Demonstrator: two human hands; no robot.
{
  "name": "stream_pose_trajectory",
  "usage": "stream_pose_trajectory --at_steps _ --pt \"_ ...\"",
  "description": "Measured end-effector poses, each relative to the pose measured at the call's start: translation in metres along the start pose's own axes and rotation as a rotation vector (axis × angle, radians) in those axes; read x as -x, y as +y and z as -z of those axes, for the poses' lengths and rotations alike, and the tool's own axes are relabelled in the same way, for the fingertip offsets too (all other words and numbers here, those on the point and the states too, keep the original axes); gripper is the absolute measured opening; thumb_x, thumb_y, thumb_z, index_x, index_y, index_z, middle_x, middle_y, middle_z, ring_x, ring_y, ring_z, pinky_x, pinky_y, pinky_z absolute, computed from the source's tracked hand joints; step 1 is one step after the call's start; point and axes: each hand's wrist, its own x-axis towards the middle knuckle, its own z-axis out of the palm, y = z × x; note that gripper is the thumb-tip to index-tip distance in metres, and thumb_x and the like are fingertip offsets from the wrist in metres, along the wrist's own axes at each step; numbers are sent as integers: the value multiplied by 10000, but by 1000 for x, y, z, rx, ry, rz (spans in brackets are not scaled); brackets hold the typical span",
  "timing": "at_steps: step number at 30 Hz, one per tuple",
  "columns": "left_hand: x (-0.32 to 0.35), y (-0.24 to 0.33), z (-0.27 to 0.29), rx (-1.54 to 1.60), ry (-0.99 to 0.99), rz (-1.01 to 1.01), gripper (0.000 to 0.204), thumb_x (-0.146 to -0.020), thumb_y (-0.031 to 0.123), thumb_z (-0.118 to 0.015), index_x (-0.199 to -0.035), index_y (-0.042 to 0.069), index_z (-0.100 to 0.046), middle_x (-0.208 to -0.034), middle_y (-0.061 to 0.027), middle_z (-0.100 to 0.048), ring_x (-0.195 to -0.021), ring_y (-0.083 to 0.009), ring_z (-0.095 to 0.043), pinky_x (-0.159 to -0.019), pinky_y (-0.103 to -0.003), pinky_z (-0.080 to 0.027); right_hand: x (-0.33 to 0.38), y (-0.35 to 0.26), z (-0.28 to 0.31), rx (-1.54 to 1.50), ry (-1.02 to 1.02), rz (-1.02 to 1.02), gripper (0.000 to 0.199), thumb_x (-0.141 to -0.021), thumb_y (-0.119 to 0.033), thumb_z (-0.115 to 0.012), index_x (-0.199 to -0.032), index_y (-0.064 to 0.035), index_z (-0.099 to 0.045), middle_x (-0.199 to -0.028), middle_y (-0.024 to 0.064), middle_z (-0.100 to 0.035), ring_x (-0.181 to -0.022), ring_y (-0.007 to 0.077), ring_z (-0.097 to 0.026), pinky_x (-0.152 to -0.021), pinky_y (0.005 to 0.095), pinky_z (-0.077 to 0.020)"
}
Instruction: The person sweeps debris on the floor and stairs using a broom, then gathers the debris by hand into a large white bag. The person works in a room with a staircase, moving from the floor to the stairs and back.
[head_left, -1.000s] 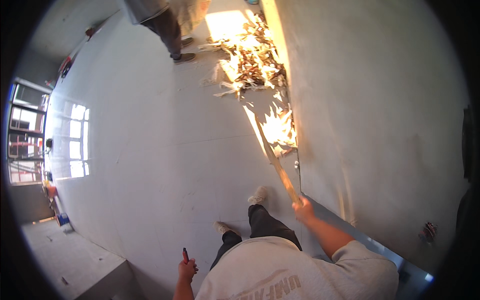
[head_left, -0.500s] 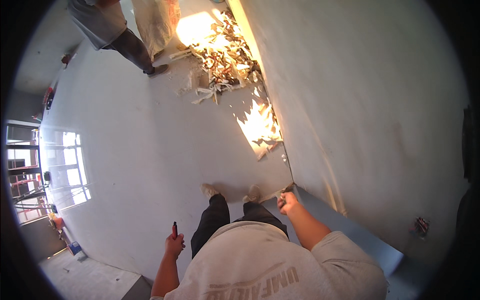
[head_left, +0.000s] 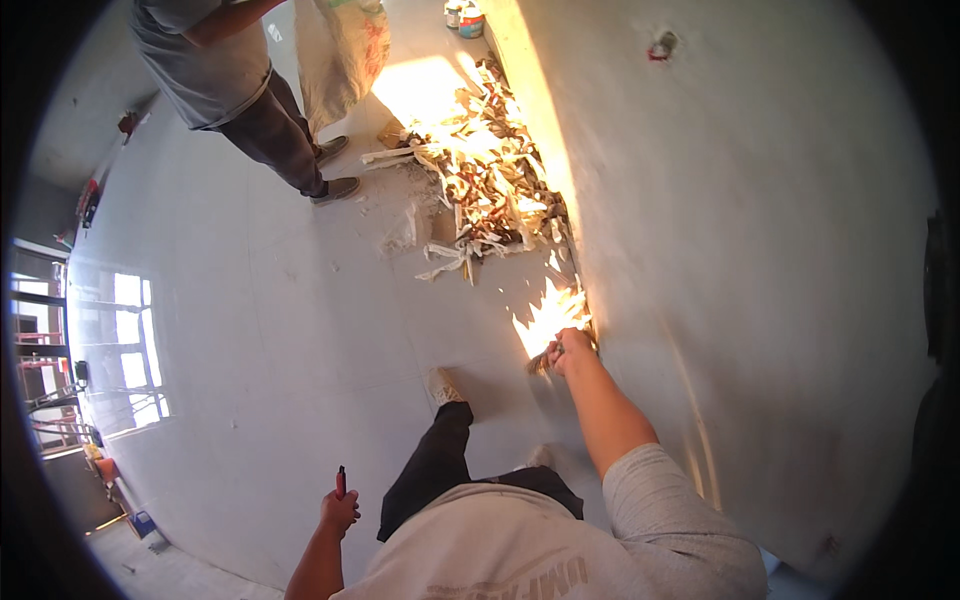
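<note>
My left hand [head_left: 340, 510] is closed round a slim red tool with a black tip [head_left: 341, 484], perhaps a utility knife; it is held upright, away from the floor. At the foot of the right wall, my right hand [head_left: 568, 350] reaches out, fingers closed. Something brown and bristly [head_left: 540, 363] shows beside its fingers; I cannot make out what it is, as glare and the hand hide it. Just beyond lies a small glaring patch of scraps [head_left: 553, 312]. Farther along the wall is a heap of torn strips and scraps [head_left: 500, 180], partly washed out by bright light.
Another person [head_left: 255, 110] stands at the far left of the heap beside a large pale sack [head_left: 340, 65]. Small cans [head_left: 466, 20] stand at the wall's far end. The smooth grey wall [head_left: 750, 250] rises on my right. Several items, one blue [head_left: 142, 522], line the left side.
I have stepped forward along the wall. My right hand has moved from the near corner to the bright scraps. My left hand still holds the red tool. The other person appears closer.
</note>
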Motion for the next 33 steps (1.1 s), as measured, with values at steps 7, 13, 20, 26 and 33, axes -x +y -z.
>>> stream_pose_trajectory --at_steps 7,13,20,26,33 --pt "-42 98 47 140 -43 -48 266 -904 271 -636 -936 11 -586 -752 -57 -606 -567 -144 -596 -489 -288 -475 35 -63 -183 71 -126 105 106 -841 -136 -551 -910 -128 -472 -749 26 -536 -541 108 -512 -408 237 -310" --pt "-46 134 54 36 -64 11 268 -899 270 -638 -933 10 -584 -747 -56 -608 -571 -143 -598 -484 -292 -475 64 -121 -252 84 -227 209 84 -861 -146 -550 -854 -114 -473 -686 30 -521 -510 105 -493 -388 243 -315" --pt "-31 137 31 63 -12 125 288 -894 284 -638 -937 5 -581 -746 -71 -612 -563 -164 -612 -473 -296 -474 99 -77 -159 354 -366 242 129 -898 -214 -580 -877 -104 -517 -614 76 -523 -445 187 -478 -348 301 -340" --pt "-15 165 -27 265 1 120 259 -902 249 -639 -962 6 -573 -731 -81 -609 -547 -189 -614 -456 -333 -489 139 -62 -58 520 -283 258 104 -897 -152 -585 -915 -68 -528 -676 78 -556 -465 168 -524 -355 282 -382" --pt "49 224 -84 190 -42 37 292 -879 290 -664 -930 8 -610 -755 -70 -629 -583 -166 -614 -517 -328 -492 161 -97 -42 680 -217 27 128 -916 -180 -571 -940 -58 -541 -723 90 -576 -519 172 -553 -399 288 -415"
